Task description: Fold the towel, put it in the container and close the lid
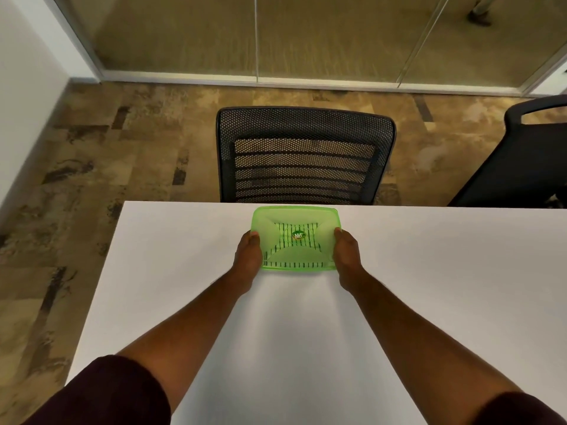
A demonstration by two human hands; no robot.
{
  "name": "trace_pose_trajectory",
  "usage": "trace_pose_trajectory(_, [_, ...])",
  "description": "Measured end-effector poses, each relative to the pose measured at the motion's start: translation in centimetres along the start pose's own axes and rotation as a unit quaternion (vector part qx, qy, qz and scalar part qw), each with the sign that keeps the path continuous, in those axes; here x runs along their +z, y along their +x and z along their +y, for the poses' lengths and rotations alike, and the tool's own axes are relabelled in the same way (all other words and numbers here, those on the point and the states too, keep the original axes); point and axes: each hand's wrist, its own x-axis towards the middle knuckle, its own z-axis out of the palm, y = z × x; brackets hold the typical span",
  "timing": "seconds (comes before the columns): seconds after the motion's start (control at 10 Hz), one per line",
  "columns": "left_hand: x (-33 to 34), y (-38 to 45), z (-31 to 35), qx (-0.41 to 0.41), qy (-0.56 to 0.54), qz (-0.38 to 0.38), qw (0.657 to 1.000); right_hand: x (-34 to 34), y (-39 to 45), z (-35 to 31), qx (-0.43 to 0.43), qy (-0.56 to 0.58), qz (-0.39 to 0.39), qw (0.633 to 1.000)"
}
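**Lid seating: both hands on the container, far edge of the table**

Green container sits on the white table, close to the far edge and roughly midway along the part of it I can see. The translucent green lid is on top. Through it I see the towel: a striped fabric, folded, lying inside. A round label marks the lid's centre.

Left hand clasps the container's left side, thumb up on the lid rim near its far-left corner. Right hand mirrors it on the right side, thumb tip at the far-right rim. Both are closed around the box, holding it between them. I cannot tell whether the fingers beneath reach the base.

Judgement: folding and loading look done; the step in hand is pressing the lid shut. I cannot tell from here whether the rim has caught all round.

How I would do it well:
- Keep the box flat on the table, so that the table takes the force.
- Press the rim at the corners, not the centre panel, which would likely flex.
- Work both sides evenly, then the near and far rims.
- Watch for towel caught under the rim, above all along the near side where stripes show.
- Mind the far edge; no pushing outward.
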Motion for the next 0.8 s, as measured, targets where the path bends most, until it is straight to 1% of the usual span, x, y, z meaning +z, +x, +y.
trace_pose_trajectory(0.3, [-0.4,-0.9,0.6,0.017,0.049,-0.022,0.998,-0.2,-0.4,0.0,-0.012,-0.005,-0.016,1.0])
trace_pose_trajectory(0.4, [-0.8,-2.1,0.8,0.044,0.092,-0.033,0.994,-0.9,-1.1,0.0,-0.02,-0.041,-0.019,0.999])
trace_pose_trajectory(0.5, [-1.1,-3.9,0.8,0.063,0.163,-0.022,0.984,-1.9,-2.4,0.6,-0.015,-0.099,-0.029,0.995])
trace_pose_trajectory(0.6, [-1.6,-6.1,0.8,0.051,0.22,-0.022,0.974,-2.9,-4.5,0.6,0.0,-0.129,-0.036,0.991])
trace_pose_trajectory(0.7, [-1.8,-8.6,0.8,0.061,0.257,-0.019,0.964,-3.6,-7.2,0.4,-0.018,-0.177,-0.041,0.983])
trace_pose_trajectory(0.8, [-2.1,-11.5,1.4,0.078,0.298,-0.02,0.951,-4.4,-10.4,-0.1,-0.072,-0.207,-0.043,0.975])
